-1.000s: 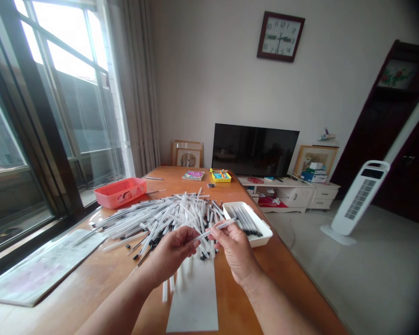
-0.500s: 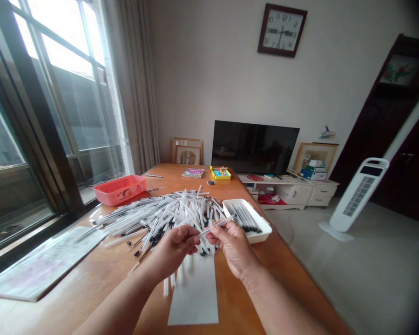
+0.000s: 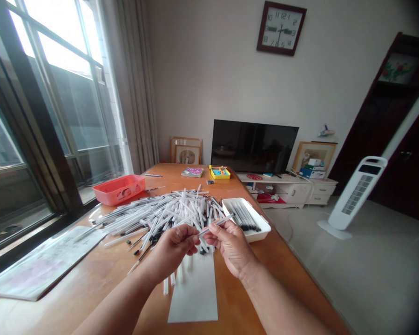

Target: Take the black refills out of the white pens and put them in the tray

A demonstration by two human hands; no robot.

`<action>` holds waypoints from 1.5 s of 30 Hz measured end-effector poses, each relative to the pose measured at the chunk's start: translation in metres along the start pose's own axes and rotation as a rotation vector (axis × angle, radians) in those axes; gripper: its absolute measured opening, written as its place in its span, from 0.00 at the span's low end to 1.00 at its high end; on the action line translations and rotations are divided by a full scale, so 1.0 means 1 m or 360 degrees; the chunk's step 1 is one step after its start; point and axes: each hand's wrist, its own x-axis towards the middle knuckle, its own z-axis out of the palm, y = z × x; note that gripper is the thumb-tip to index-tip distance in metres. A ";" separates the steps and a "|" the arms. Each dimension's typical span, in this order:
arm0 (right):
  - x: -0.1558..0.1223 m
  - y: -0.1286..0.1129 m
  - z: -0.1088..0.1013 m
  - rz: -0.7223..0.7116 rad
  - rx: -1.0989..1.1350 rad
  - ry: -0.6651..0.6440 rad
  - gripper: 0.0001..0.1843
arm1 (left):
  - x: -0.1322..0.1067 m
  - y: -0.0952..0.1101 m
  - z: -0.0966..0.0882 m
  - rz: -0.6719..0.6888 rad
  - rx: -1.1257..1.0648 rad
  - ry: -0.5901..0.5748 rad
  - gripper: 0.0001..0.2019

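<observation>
Between my two hands is a slim, whitish pen with a dark tip pointing up to the right. My left hand pinches its lower left end. Thumb and fingers of my right hand close round its middle. Beyond and below the hands spreads a big heap of translucent pen barrels, mixed with black caps and thin refills. A white tray just past my right hand holds a row of pens with black ends. Under the heap's near edge lies a white paper sheet.
A red plastic basket stands at the left by the window. A booklet and a yellow box lie at the table's far end. A large flat pad covers the left edge. The table's right edge drops to the floor, where a tower fan stands.
Both hands keep their hold on the pen with almost no movement. The whole view has shifted very slightly.
</observation>
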 end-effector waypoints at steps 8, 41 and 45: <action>0.001 0.004 0.001 -0.0011 0.0012 0.0019 0.18 | 0.001 -0.001 0.000 -0.0016 -0.0068 0.0010 0.15; 0.036 -0.047 -0.081 -0.0652 -0.0938 0.1029 0.11 | 0.016 -0.013 -0.030 -0.0003 -0.0177 0.0639 0.27; 0.038 -0.042 -0.091 -0.0678 -0.1361 0.1121 0.08 | 0.018 -0.016 -0.036 -0.0030 -0.0163 0.0713 0.28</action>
